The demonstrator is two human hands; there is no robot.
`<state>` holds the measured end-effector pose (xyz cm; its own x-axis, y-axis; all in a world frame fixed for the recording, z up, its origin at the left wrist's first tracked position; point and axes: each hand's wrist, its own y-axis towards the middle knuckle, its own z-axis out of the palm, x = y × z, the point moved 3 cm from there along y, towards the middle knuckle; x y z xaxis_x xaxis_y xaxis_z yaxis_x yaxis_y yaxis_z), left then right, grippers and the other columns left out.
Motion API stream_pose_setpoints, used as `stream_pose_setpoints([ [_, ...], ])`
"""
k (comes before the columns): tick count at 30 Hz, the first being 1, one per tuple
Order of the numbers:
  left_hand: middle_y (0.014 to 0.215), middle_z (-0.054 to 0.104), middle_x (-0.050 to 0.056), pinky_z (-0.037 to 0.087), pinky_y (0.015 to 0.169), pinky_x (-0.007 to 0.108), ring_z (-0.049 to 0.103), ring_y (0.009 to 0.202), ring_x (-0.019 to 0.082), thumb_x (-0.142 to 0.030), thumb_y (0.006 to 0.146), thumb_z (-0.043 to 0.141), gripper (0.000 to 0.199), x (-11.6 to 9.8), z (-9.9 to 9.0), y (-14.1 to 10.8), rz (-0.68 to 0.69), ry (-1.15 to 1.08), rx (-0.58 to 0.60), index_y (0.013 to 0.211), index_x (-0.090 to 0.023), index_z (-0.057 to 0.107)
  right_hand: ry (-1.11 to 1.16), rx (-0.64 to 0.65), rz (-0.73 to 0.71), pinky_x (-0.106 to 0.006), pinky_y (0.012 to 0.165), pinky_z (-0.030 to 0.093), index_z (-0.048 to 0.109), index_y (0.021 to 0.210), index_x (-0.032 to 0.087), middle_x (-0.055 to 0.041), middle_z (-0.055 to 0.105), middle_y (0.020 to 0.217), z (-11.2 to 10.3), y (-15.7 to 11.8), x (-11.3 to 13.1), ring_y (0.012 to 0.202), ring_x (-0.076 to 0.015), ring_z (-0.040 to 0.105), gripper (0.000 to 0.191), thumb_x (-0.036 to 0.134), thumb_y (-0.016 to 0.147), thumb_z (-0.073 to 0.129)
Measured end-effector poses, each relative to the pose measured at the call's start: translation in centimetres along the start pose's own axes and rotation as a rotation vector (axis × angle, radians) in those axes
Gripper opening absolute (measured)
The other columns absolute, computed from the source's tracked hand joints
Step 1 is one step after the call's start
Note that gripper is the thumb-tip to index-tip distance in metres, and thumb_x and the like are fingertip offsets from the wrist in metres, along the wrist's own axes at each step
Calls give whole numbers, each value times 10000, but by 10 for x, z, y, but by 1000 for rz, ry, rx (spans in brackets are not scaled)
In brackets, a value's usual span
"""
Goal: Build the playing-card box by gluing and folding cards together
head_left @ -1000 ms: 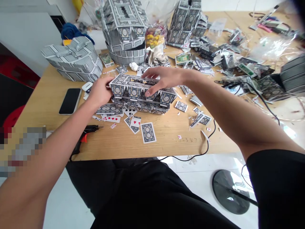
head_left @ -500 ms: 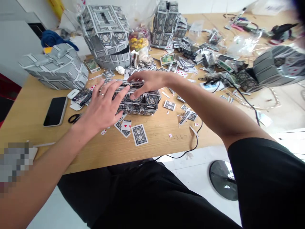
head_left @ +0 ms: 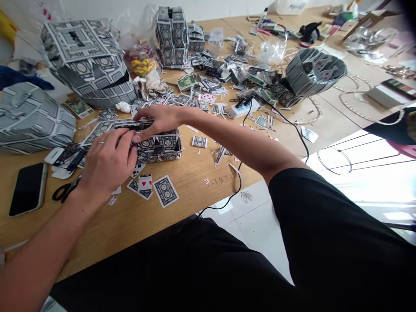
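A long structure built of patterned playing cards (head_left: 167, 145) lies on the wooden table. My left hand (head_left: 108, 158) rests over its left part, fingers bent and close together at its upper edge. From behind, my right hand (head_left: 156, 123) reaches over the same structure, thumb and fingers curved around its top near my left fingertips. What the fingertips pinch, if anything, is hidden. In front lie a face-down card (head_left: 165, 191) and a card with red hearts (head_left: 144, 185).
A black phone (head_left: 28, 189) and scissors (head_left: 65, 190) lie at the left. Large card-built shapes (head_left: 87, 60) stand behind, with scattered card pieces (head_left: 211, 65) beside them. A black cable (head_left: 292, 125) crosses the table toward a white power strip (head_left: 242, 108).
The view has swung to the right, so the table things appear farther left. My left fingers have drawn closer together and now lie nearer my right hand on the structure.
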<state>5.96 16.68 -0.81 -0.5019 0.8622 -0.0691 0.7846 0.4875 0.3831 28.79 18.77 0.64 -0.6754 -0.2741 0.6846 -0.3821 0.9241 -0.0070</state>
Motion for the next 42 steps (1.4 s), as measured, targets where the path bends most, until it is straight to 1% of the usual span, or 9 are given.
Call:
stream_pose_setpoints([
  [3, 1513, 648, 186, 463, 1231, 613, 607, 1427, 430, -306, 1059, 503, 482, -2, 0, 0, 5, 9, 6, 1497, -145, 621, 12, -87, -11, -483, 1175, 490, 718, 1374, 213, -129, 714, 1479, -8, -15, -7, 1335, -352, 648, 745, 736, 845, 758],
  [6, 1492, 671, 175, 500, 1199, 622, 633, 1401, 418, -295, 1060, 501, 463, -2, 0, 0, 14, 6, -4, 1482, -168, 640, -44, -222, -24, -479, 1141, 507, 714, 1370, 156, -144, 741, 1412, -14, -35, -20, 1275, -310, 674, 573, 543, 949, 682],
  [13, 1389, 738, 157, 577, 1122, 567, 710, 1284, 381, -253, 1055, 526, 382, -2, 2, -3, 80, 61, -37, 1393, -186, 690, -113, -349, 18, -501, 1098, 559, 768, 1296, 185, -126, 747, 1343, 0, -92, -30, 1231, -303, 678, 408, 208, 919, 613],
  [16, 1366, 752, 136, 590, 1100, 534, 729, 1249, 363, -226, 1025, 574, 377, -2, 4, -5, 85, 61, -59, 1379, -209, 701, -73, -371, -13, -482, 1039, 594, 778, 1276, 208, -118, 723, 1375, 9, -109, -20, 1274, -310, 670, 400, 201, 914, 607],
  [22, 1437, 709, 158, 533, 1185, 537, 681, 1331, 366, -268, 1013, 614, 429, 3, -4, -11, 86, -41, -26, 1428, -187, 684, -157, -396, -137, -572, 1205, 454, 774, 1254, 233, -101, 671, 1461, 22, -127, 1, 1373, -353, 624, 410, 185, 882, 606],
  [31, 1382, 699, 64, 564, 1175, 499, 669, 1310, 282, -319, 1031, 619, 330, 69, -46, -41, -133, -135, -76, 1340, -271, 722, -291, -408, -148, -607, 1216, 469, 733, 1336, 287, -114, 668, 1513, 51, -125, 20, 1444, -359, 588, 336, 332, 1011, 659],
  [35, 1380, 716, 41, 640, 1030, 454, 723, 1176, 262, -396, 1012, 634, 301, 83, -43, -45, -196, -263, 49, 1270, -338, 777, -269, -469, -131, -576, 1193, 528, 753, 1327, 326, -73, 744, 1420, 59, -121, 18, 1387, -311, 662, 309, 269, 1059, 608],
  [38, 1389, 725, 41, 634, 1048, 453, 726, 1208, 273, -413, 1004, 629, 302, 84, -38, -47, -229, -281, 71, 1253, -359, 790, -265, -488, -142, -580, 1186, 548, 768, 1324, 336, -61, 760, 1409, 62, -120, 16, 1378, -304, 681, 325, 239, 1063, 600],
  [42, 1393, 749, 84, 622, 1096, 479, 745, 1213, 289, -319, 941, 666, 475, 93, -29, -50, -348, -417, 99, 1413, -280, 709, -264, -505, -168, -584, 1163, 575, 777, 1315, 340, -60, 775, 1388, 61, -119, 15, 1333, -303, 716, 315, 244, 1065, 611],
])
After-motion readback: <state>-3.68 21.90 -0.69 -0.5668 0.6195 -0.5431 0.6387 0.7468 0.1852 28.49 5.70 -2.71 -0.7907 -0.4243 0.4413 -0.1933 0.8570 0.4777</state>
